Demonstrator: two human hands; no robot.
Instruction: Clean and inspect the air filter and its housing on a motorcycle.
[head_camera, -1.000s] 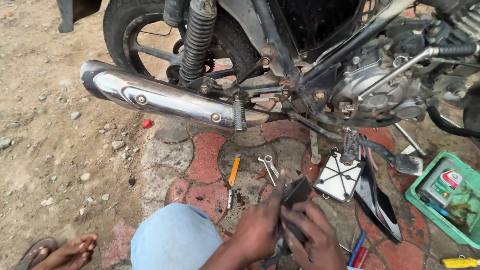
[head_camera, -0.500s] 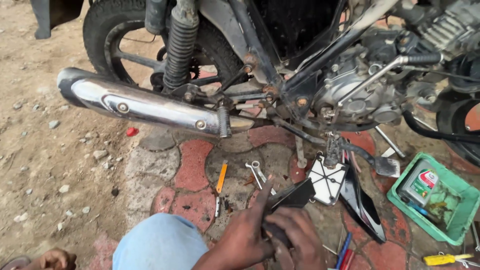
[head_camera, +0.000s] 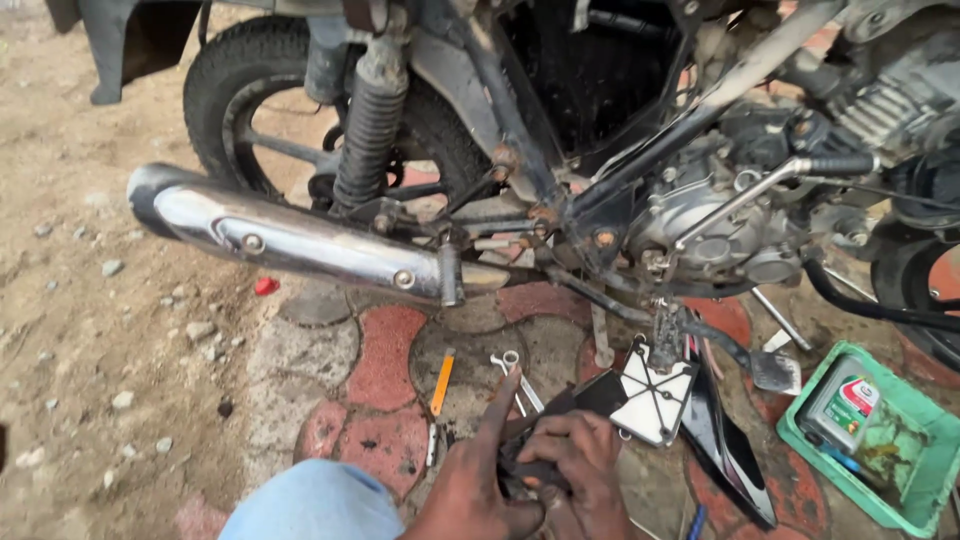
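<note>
Low in the head view, my left hand (head_camera: 478, 478) and my right hand (head_camera: 578, 462) meet on a small dark part (head_camera: 528, 470) with an orange spot, held just above the paving. The left forefinger points up toward a small spanner (head_camera: 515, 378) lying on the ground. A white-and-black panel (head_camera: 648, 398) lies right beside my right hand. My knee in blue jeans (head_camera: 315, 505) is at the bottom edge.
A motorcycle stands ahead, with its chrome exhaust (head_camera: 290, 240), rear wheel (head_camera: 270, 120), shock absorber (head_camera: 370, 130) and engine (head_camera: 720, 220). An orange-handled tool (head_camera: 441, 383) lies on the red pavers. A green tray (head_camera: 868, 440) with an oil bottle sits at right. Loose dirt and stones spread at left.
The view has shifted, so the motorcycle sits lower and further right in frame. The foot at bottom left has left the view. Both hands stay together on the dark part.
</note>
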